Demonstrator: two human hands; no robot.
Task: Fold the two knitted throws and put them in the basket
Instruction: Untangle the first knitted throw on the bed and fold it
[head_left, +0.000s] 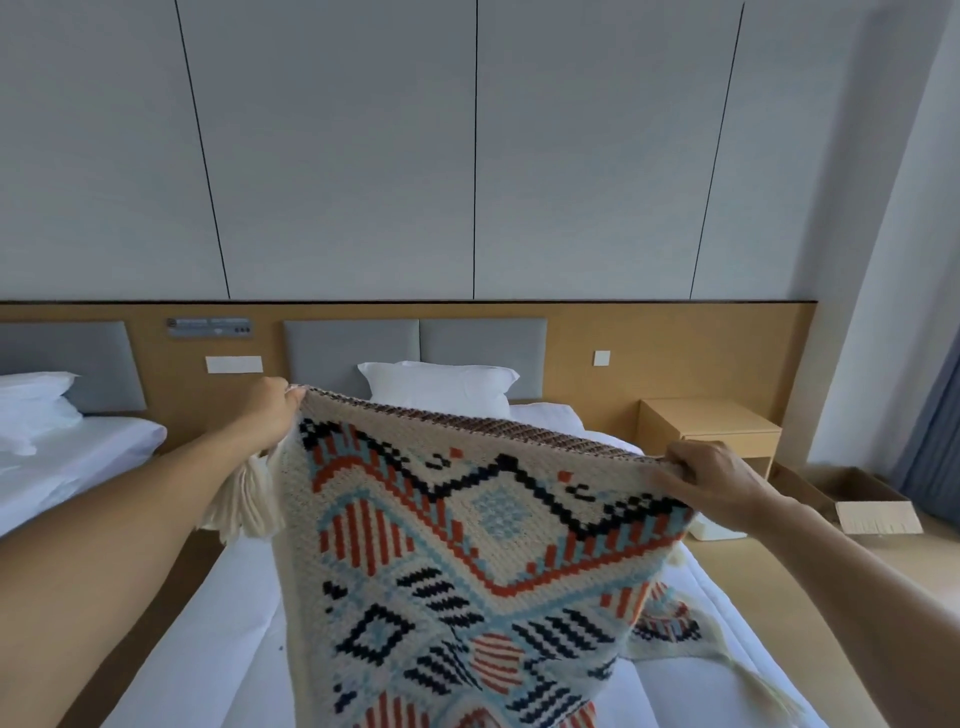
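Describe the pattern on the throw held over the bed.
Cream knitted throw with geometric zigzags, diamonds and stripes in rust-orange, light blue and black; head view.

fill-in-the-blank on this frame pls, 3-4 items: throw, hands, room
1. The left hand and right hand each grip the knitted throw by its ____ edge.
2. The pillow on the bed is ____ in colour.
3. Cream tassels hang just below the ____ hand.
4. The nightstand stands to the bed's ____.
Missing words: top; white; left; right.

Hotel rm: twin beds (218, 597), headboard panel (623, 343).
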